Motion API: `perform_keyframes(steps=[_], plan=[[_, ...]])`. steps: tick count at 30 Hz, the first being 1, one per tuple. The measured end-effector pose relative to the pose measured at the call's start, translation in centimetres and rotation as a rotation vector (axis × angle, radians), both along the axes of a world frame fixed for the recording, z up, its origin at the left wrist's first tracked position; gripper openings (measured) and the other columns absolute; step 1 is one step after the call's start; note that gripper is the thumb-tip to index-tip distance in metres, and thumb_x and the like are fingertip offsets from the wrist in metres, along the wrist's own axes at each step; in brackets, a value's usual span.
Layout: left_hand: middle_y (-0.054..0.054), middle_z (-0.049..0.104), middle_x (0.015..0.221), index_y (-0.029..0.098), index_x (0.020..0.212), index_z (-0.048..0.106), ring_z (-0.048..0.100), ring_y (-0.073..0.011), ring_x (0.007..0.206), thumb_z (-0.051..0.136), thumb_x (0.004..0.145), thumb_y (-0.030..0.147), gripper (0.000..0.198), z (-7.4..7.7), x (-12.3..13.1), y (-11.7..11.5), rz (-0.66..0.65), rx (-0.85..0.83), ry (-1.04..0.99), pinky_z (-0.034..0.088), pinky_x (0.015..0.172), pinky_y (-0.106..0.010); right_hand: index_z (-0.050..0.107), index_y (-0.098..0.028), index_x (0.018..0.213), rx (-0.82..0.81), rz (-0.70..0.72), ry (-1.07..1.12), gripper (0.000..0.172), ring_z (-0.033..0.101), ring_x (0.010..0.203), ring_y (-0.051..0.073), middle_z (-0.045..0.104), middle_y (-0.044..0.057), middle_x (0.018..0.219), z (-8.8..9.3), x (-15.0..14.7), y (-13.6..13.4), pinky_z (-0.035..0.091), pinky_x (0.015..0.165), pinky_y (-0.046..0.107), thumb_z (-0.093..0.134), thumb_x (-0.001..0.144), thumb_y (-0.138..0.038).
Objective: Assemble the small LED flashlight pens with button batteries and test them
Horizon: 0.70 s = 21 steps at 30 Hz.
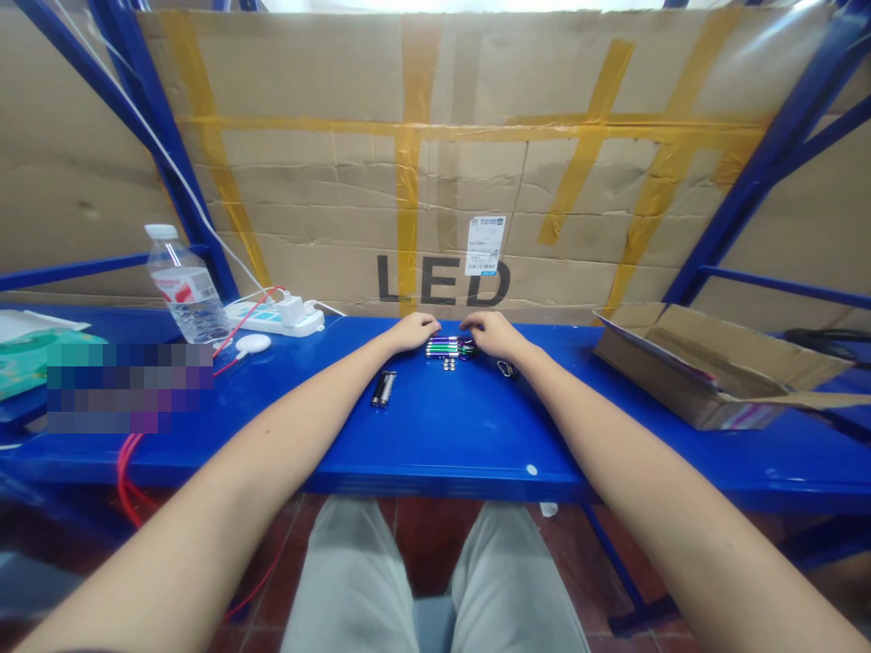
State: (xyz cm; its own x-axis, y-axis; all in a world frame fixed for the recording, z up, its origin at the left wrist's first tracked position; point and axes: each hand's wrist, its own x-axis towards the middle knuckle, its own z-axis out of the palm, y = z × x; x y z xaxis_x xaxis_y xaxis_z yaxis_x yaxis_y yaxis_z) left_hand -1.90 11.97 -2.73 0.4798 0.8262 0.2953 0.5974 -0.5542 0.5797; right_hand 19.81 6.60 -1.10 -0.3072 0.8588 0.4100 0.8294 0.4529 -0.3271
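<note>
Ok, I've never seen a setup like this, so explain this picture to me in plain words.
There's no machine here: the camera sits on a person's head, looking forward and down at their own two bare arms. The left hand and right hand are at the far side of a blue table. Between them lies a row of slim purple and green cylinders, with small silvery pieces just nearer the camera. Whether either hand grips anything is too small to tell. A dark-and-silver pair of cylinders lies by the left forearm. Farther left stand a bottle and a power strip; an open cardboard box is on the right.
</note>
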Motion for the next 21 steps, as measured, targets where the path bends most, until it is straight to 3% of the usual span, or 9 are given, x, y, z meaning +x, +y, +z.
perform_keyframes(steps=[3,7,9,16,21], plan=[[-0.009,0.076,0.097,0.012,0.096,0.073,0.068,-0.0218,0.094,0.045,0.093,0.033,0.035,-0.4,-1.1,1.3,0.049,-0.018,-0.064,0.051,0.091,-0.033,0.076,-0.015,0.094,0.165,0.094,0.048,0.028,0.066,0.093,0.020,0.076,0.009,0.098,1.6,-2.6,-2.7,0.047,0.086,0.030,0.050,0.086,-0.011],[-0.006,0.075,0.083,0.013,0.084,0.072,0.067,-0.0181,0.081,0.048,0.091,0.029,0.030,-0.9,-2.5,2.6,0.171,-0.055,-0.169,0.052,0.083,-0.029,0.073,-0.015,0.089,0.096,0.467,0.031,0.019,0.063,0.080,0.016,0.074,0.006,0.090,2.3,-7.5,-6.9,0.045,0.077,0.027,0.055,0.087,-0.014],[-0.006,0.074,0.081,0.013,0.083,0.071,0.067,-0.0162,0.076,0.048,0.092,0.029,0.029,-1.1,-2.7,3.1,0.222,-0.114,-0.230,0.052,0.078,-0.026,0.071,-0.015,0.085,0.087,0.544,0.003,0.014,0.060,0.077,0.016,0.071,0.005,0.083,1.9,-9.3,-8.2,0.045,0.076,0.027,0.058,0.087,-0.015],[-0.006,0.073,0.078,0.014,0.082,0.069,0.065,-0.0138,0.069,0.047,0.094,0.028,0.029,-1.4,-2.2,3.6,0.266,-0.171,-0.271,0.051,0.069,-0.024,0.074,-0.019,0.091,0.195,0.721,-0.040,0.023,0.058,0.108,0.022,0.064,0.009,0.107,0.1,-9.8,-7.8,0.044,0.103,0.038,0.056,0.085,-0.006],[-0.007,0.073,0.078,0.013,0.085,0.069,0.065,-0.0136,0.068,0.045,0.095,0.030,0.031,-1.2,-2.3,3.0,0.242,-0.179,-0.281,0.052,0.069,-0.024,0.076,-0.018,0.097,0.155,0.741,-0.065,0.029,0.061,0.107,0.021,0.066,0.010,0.110,-0.4,-9.7,-7.2,0.045,0.103,0.039,0.054,0.085,-0.003]])
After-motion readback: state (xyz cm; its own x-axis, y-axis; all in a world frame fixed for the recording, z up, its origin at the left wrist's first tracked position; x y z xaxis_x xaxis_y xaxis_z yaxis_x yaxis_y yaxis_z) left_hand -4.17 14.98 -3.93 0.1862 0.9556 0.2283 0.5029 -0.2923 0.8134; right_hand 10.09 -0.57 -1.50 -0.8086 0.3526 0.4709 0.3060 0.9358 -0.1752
